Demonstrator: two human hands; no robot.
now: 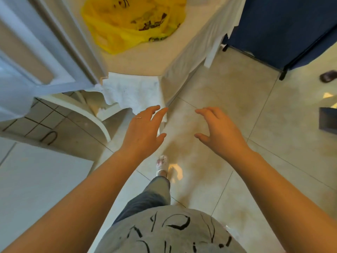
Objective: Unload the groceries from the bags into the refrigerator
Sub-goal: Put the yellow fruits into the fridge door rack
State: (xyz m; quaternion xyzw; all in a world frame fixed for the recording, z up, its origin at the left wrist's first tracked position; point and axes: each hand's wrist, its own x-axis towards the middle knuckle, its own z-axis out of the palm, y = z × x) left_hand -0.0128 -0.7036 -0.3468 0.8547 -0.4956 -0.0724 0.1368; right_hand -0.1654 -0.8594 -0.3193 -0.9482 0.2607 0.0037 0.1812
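A yellow plastic grocery bag (133, 21) lies crumpled on a table covered with a white cloth (138, 61), at the top of the head view. Both of my hands hang in the air over the floor, well short of the bag. My left hand (144, 128) has relaxed, slightly spread fingers and holds nothing. My right hand (218, 130) is likewise empty, fingers loosely bent. A white open refrigerator door (45, 52) stands at the upper left, beside the table.
A white chair (87, 110) is tucked under the table's near-left corner. Beige floor tiles (228, 99) spread to the right. A dark blue cabinet (284, 28) stands at the upper right, with a dark slipper (328, 76) beside it. A white appliance top (36, 179) is at lower left.
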